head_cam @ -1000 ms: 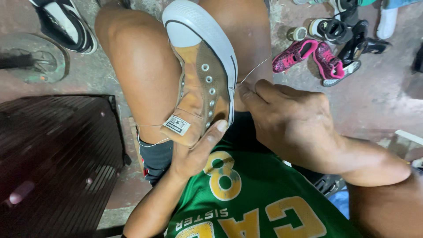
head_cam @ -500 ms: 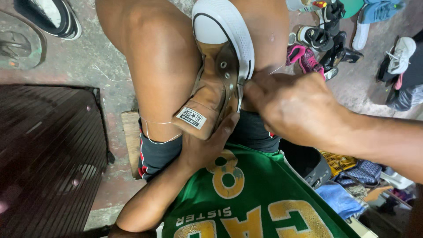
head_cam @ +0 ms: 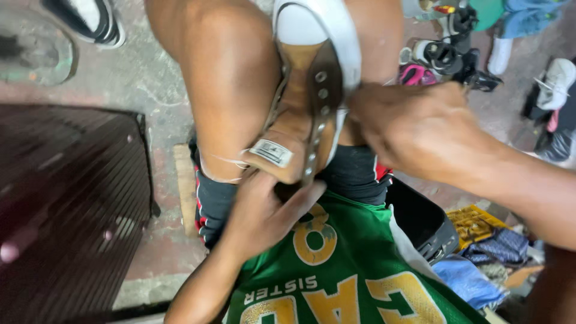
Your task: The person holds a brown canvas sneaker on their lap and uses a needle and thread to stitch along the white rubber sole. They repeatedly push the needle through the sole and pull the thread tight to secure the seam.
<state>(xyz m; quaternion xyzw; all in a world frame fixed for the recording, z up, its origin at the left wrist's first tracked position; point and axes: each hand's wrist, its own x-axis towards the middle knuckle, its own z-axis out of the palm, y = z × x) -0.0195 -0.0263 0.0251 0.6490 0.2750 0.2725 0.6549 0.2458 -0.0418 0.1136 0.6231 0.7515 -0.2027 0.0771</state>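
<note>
Right hand [head_cam: 420,129] blurred; sneaker [head_cam: 312,90] toe cropped at top.

Tan canvas sneaker [head_cam: 303,114] with a white rubber toe is wedged between the person's bare knees, toe pointing away, and the left hand [head_cam: 264,210] cups its heel end from underneath, thumb up by the tongue with the small white label. The right hand [head_cam: 420,129] is bunched up tight against the sneaker's right side next to the metal eyelets, fingers pinched together, though I can't make out what's in them. Dark ribbed mat [head_cam: 66,204] covers the concrete floor [head_cam: 141,72] on the left, and a heap of shoes [head_cam: 450,57] sits at the top right.
</note>
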